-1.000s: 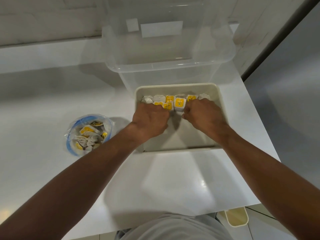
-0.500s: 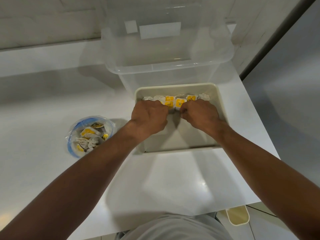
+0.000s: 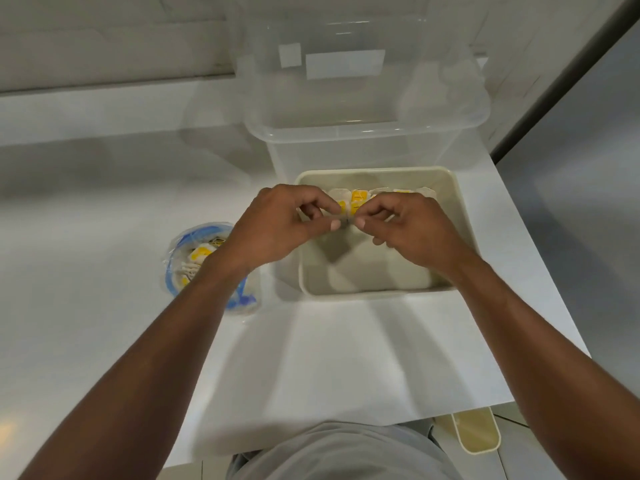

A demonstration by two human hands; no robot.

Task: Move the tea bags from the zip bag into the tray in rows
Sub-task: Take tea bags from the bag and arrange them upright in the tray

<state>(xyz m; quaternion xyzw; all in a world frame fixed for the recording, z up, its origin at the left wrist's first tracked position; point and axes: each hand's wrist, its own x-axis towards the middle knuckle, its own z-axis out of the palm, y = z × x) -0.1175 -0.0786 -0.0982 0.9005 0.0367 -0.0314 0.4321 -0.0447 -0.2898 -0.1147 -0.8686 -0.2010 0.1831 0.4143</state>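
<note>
A beige tray stands on the white table. Along its far wall lies a row of white tea bags with yellow tags. My left hand and my right hand are raised above the tray's middle, thumbs and fingertips meeting on one tea bag, which both hands pinch. The clear zip bag with a blue rim lies on the table left of the tray, with several tea bags inside. My left forearm hides part of the zip bag.
A large clear plastic bin stands right behind the tray. The table's right edge runs close past the tray, with grey floor beyond. A small beige container sits on the floor below the table's near edge.
Both hands have lifted out of the tray's far row and drawn toward me, now pinching one tea bag between them above the tray. The view has shifted slightly.
</note>
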